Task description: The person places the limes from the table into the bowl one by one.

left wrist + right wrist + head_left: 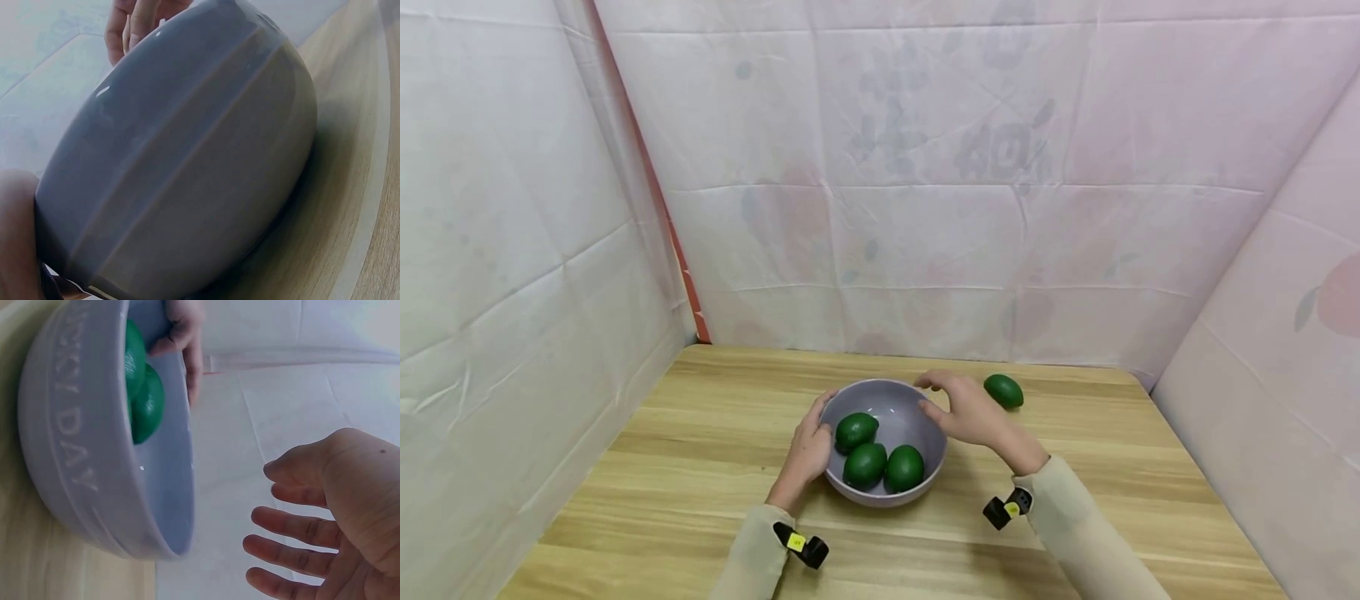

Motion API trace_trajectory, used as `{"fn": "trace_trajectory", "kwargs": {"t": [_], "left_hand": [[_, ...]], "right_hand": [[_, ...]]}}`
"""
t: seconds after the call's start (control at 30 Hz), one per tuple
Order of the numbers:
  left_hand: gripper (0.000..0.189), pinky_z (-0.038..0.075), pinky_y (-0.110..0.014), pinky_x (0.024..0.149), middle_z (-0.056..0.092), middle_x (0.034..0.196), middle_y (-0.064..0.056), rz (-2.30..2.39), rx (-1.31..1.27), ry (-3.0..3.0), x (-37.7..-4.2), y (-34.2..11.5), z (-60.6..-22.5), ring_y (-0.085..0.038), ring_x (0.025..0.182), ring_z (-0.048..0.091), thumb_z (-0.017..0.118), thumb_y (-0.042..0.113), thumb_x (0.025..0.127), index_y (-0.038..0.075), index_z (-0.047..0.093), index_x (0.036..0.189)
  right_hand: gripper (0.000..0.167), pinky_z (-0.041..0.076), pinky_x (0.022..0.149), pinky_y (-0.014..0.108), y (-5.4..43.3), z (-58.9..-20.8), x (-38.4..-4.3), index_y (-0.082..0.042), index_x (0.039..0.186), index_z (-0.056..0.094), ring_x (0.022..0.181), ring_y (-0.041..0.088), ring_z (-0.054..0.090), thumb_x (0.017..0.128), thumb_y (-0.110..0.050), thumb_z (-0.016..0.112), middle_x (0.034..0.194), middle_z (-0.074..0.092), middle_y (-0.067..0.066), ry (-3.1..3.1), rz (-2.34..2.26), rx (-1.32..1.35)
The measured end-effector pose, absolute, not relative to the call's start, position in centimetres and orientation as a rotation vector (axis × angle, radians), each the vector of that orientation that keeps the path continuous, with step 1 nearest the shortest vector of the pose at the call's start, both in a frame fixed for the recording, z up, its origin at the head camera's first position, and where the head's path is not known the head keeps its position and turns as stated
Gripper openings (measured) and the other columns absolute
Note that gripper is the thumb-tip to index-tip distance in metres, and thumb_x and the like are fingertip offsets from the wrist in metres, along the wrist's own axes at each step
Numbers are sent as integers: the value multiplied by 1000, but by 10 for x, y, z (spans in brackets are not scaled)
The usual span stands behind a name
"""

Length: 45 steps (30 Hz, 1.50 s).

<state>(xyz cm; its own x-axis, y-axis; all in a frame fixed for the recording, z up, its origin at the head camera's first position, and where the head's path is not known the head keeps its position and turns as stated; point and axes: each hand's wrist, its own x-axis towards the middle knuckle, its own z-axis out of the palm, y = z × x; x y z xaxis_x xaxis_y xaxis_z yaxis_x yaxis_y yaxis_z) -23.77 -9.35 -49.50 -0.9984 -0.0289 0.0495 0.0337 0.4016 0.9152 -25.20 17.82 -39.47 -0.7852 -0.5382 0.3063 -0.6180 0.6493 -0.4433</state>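
Note:
A greyish-purple bowl stands on the table with three green limes in it: one lime at the left, one lime in front of it and one lime to the right. My left hand grips the bowl's left side, thumb over the rim and fingers along the outside. Over at the right rim, my right hand holds nothing. Its fingers are loosely extended and apart from the bowl in the right wrist view. Another lime lies on the table beyond the right hand.
The wooden table has a light grain. White patterned sheets hang behind it and along both sides. Raised letters run around the bowl's outer wall. Each sleeve carries a black wrist camera.

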Motion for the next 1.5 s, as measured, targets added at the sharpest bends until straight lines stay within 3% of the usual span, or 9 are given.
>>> {"fn": "trace_trajectory", "kwargs": {"t": [0.8, 1.2, 1.5], "left_hand": [[63, 28, -64, 123, 42, 161, -12, -1690, -16, -2596, -242, -92, -495, -39, 151, 36, 32, 2, 96, 21, 40, 155], [66, 22, -61, 127, 35, 166, -8, -1697, -7, -2616, -242, -96, -498, -37, 156, 28, 32, 1, 96, 21, 36, 159], [67, 23, -61, 126, 36, 166, -7, -1709, 3, -2614, -242, -96, -497, -36, 155, 29, 33, 1, 95, 25, 38, 157]], "right_hand": [[42, 55, 95, 61, 235, -380, -285, 1, 137, 55, 118, 48, 62, 97, -11, 63, 136, 62, 27, -2703, 827, 705], [51, 50, 101, 64, 255, -386, -296, 4, 144, 47, 126, 51, 55, 99, -16, 60, 146, 52, 28, -2786, 789, 586], [48, 50, 100, 64, 270, -396, -310, 7, 142, 49, 124, 51, 55, 99, -14, 58, 143, 53, 31, -2828, 772, 549]]}}
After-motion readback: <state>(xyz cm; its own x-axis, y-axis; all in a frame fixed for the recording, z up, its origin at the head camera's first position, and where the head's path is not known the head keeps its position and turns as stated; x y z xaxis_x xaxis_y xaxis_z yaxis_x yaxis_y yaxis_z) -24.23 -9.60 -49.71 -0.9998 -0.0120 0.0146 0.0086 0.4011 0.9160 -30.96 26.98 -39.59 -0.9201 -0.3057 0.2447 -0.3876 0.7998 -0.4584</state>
